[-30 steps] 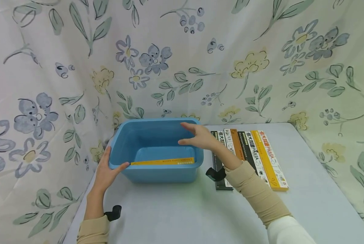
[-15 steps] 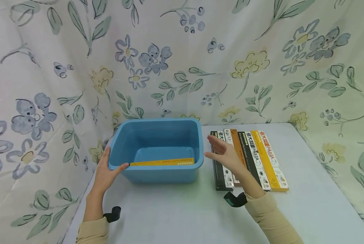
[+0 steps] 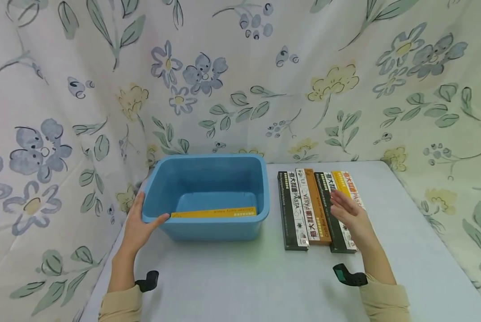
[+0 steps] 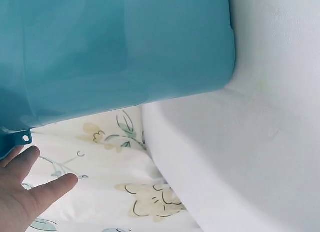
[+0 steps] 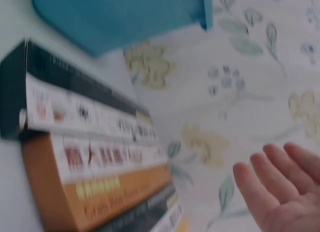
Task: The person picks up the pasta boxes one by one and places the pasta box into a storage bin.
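A blue plastic bin stands at the back left of the table, with a yellow pasta box marked "Chicken curry sauce" inside along its front wall. My left hand rests on the bin's front left corner, its thumb at the front rim and its straight fingers along the left side. Over the row of pasta boxes is my right hand, holding nothing, its fingers extended. Beneath it lies a yellow pasta box, partly hidden. Beside that lie a black box, an orange-brown box and another black box.
A floral cloth hangs behind the white table and along its sides. A gap of bare table separates the bin from the leftmost black box.
My right hand has moved from over the bin's right rim to the right, above the far end of the box row. The left hand stays at the bin's corner.
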The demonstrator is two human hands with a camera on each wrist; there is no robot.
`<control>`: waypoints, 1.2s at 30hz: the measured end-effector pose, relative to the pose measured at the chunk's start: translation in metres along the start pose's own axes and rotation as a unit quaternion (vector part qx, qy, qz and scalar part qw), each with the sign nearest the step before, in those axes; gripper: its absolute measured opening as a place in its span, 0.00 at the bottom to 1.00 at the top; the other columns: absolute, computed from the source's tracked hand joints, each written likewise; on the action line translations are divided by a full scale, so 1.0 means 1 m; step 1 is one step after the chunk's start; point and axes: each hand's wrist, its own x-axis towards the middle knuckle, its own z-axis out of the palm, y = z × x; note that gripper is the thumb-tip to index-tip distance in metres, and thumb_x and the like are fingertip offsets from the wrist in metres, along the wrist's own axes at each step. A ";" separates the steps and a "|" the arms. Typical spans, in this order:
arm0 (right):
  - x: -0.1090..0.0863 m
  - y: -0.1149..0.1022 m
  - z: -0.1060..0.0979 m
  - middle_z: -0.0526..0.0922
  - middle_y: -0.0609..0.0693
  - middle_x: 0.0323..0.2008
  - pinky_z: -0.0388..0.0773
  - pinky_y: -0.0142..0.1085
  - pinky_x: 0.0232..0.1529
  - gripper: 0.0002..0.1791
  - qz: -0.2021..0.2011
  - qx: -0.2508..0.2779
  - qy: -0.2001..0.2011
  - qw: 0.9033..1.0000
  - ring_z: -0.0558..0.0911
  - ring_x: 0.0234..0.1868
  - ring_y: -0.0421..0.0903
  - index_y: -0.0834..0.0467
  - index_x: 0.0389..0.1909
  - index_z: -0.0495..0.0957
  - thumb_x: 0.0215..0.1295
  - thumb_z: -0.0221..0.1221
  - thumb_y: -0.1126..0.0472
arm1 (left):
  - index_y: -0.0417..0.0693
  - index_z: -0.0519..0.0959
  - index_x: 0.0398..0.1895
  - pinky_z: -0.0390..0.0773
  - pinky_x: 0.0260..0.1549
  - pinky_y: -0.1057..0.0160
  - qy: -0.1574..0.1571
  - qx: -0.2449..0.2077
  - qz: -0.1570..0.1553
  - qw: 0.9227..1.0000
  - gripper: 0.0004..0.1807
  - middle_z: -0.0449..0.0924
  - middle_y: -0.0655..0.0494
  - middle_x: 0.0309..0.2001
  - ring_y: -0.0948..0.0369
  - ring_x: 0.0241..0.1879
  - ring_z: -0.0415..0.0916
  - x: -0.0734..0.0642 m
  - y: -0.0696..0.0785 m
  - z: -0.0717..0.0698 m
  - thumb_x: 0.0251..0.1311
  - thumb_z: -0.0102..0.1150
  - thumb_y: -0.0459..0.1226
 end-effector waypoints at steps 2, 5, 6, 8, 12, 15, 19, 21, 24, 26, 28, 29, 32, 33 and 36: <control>-0.005 0.006 -0.016 0.62 0.54 0.72 0.69 0.18 0.52 0.37 0.008 -0.030 0.010 0.999 0.69 0.59 0.26 0.66 0.75 0.48 0.72 0.54 0.60 | 0.50 0.36 0.79 0.49 0.60 0.26 0.000 -0.001 -0.001 1.000 0.58 0.33 0.41 0.77 0.36 0.73 0.36 0.001 0.002 0.000 0.56 0.65 0.52; -0.012 0.013 -0.036 0.58 0.57 0.73 0.66 0.28 0.62 0.40 0.040 -0.104 0.043 0.993 0.65 0.69 0.38 0.62 0.76 0.46 0.72 0.54 0.54 | 0.50 0.36 0.79 0.49 0.60 0.26 0.000 0.000 -0.001 1.000 0.58 0.33 0.41 0.77 0.36 0.73 0.35 0.001 0.003 -0.001 0.56 0.65 0.52; -0.015 0.015 -0.041 0.55 0.60 0.74 0.62 0.35 0.67 0.41 0.050 -0.131 0.053 0.989 0.61 0.72 0.44 0.62 0.77 0.45 0.72 0.54 0.52 | 0.49 0.36 0.79 0.49 0.60 0.26 0.001 0.001 -0.001 1.000 0.58 0.33 0.41 0.77 0.36 0.73 0.36 0.001 0.003 -0.001 0.56 0.65 0.51; -0.018 0.020 -0.049 0.49 0.63 0.74 0.54 0.49 0.70 0.45 0.069 -0.178 0.068 0.979 0.52 0.74 0.56 0.60 0.77 0.43 0.71 0.55 0.48 | 0.49 0.36 0.79 0.48 0.60 0.26 0.003 0.002 0.000 1.000 0.58 0.33 0.40 0.77 0.36 0.73 0.36 0.001 0.003 -0.001 0.56 0.65 0.51; -0.023 0.030 -0.061 0.40 0.65 0.75 0.46 0.64 0.67 0.49 0.094 -0.210 0.076 0.970 0.43 0.73 0.67 0.61 0.77 0.37 0.69 0.57 0.47 | 0.48 0.36 0.79 0.49 0.60 0.26 0.006 0.002 0.001 1.000 0.57 0.34 0.40 0.77 0.35 0.73 0.36 0.000 0.004 -0.002 0.57 0.65 0.51; -0.022 0.053 -0.076 0.37 0.63 0.76 0.45 0.66 0.66 0.51 0.107 -0.216 0.081 0.967 0.41 0.73 0.69 0.57 0.78 0.36 0.67 0.58 0.46 | 0.48 0.36 0.79 0.49 0.60 0.26 0.006 0.000 0.001 1.000 0.57 0.33 0.40 0.77 0.35 0.73 0.37 0.000 0.005 -0.002 0.57 0.65 0.51; -0.009 0.117 -0.110 0.35 0.58 0.77 0.45 0.70 0.62 0.55 0.114 -0.225 0.094 0.963 0.40 0.72 0.71 0.51 0.78 0.35 0.63 0.60 0.39 | 0.48 0.37 0.78 0.49 0.60 0.26 0.007 -0.002 0.002 1.000 0.57 0.34 0.39 0.77 0.35 0.73 0.37 0.000 0.005 -0.002 0.57 0.65 0.51; -0.004 0.143 -0.123 0.35 0.58 0.77 0.47 0.72 0.61 0.57 0.122 -0.236 0.105 0.958 0.41 0.72 0.72 0.50 0.78 0.35 0.60 0.60 0.35 | 0.48 0.37 0.79 0.49 0.60 0.26 0.008 -0.003 0.003 1.000 0.57 0.34 0.39 0.77 0.35 0.73 0.37 0.000 0.005 -0.002 0.57 0.65 0.50; -0.005 0.139 -0.118 0.35 0.64 0.76 0.51 0.73 0.59 0.58 0.163 -0.261 0.111 0.945 0.41 0.71 0.74 0.55 0.78 0.34 0.61 0.59 0.34 | 0.48 0.37 0.79 0.48 0.60 0.26 0.009 -0.005 0.006 1.000 0.57 0.34 0.40 0.77 0.35 0.73 0.37 0.001 0.004 -0.001 0.56 0.65 0.50; -0.007 0.124 -0.109 0.35 0.68 0.74 0.50 0.72 0.60 0.59 0.192 -0.269 0.116 0.937 0.41 0.71 0.74 0.59 0.77 0.34 0.61 0.58 0.34 | 0.48 0.37 0.79 0.48 0.60 0.26 0.010 -0.005 0.006 1.000 0.57 0.34 0.40 0.77 0.35 0.73 0.37 0.001 0.003 0.000 0.56 0.65 0.50; -0.010 0.108 -0.099 0.35 0.71 0.73 0.49 0.71 0.61 0.59 0.219 -0.275 0.117 0.929 0.40 0.71 0.74 0.60 0.76 0.33 0.61 0.59 0.36 | 0.48 0.37 0.79 0.48 0.60 0.26 0.010 -0.004 0.005 1.000 0.57 0.34 0.40 0.77 0.35 0.73 0.37 0.001 0.003 0.000 0.56 0.65 0.50; -0.011 0.101 -0.094 0.36 0.72 0.73 0.49 0.71 0.62 0.59 0.230 -0.276 0.116 0.926 0.40 0.71 0.74 0.61 0.76 0.32 0.61 0.59 0.37 | 0.48 0.37 0.79 0.48 0.60 0.26 0.010 -0.004 0.005 1.000 0.57 0.35 0.40 0.77 0.35 0.73 0.37 0.001 0.003 0.000 0.56 0.65 0.50; -0.014 0.089 -0.083 0.36 0.74 0.72 0.48 0.69 0.63 0.59 0.251 -0.280 0.113 0.920 0.41 0.71 0.74 0.62 0.76 0.31 0.62 0.60 0.40 | 0.47 0.37 0.79 0.49 0.61 0.27 0.010 -0.003 0.003 1.000 0.57 0.35 0.39 0.77 0.35 0.73 0.38 0.001 0.002 0.001 0.56 0.65 0.50; -0.015 0.087 -0.081 0.37 0.74 0.72 0.48 0.69 0.64 0.59 0.254 -0.283 0.112 0.918 0.41 0.71 0.74 0.62 0.76 0.31 0.62 0.60 0.41 | 0.47 0.37 0.79 0.49 0.61 0.27 0.009 -0.004 0.002 1.000 0.57 0.35 0.39 0.77 0.35 0.73 0.38 0.001 0.002 0.001 0.56 0.65 0.50; -0.015 0.087 -0.079 0.38 0.75 0.72 0.48 0.67 0.65 0.59 0.253 -0.290 0.111 0.916 0.42 0.71 0.74 0.65 0.75 0.32 0.61 0.61 0.42 | 0.48 0.37 0.79 0.49 0.60 0.27 0.008 -0.004 -0.001 1.000 0.57 0.34 0.40 0.77 0.35 0.73 0.38 0.001 0.002 0.002 0.56 0.65 0.51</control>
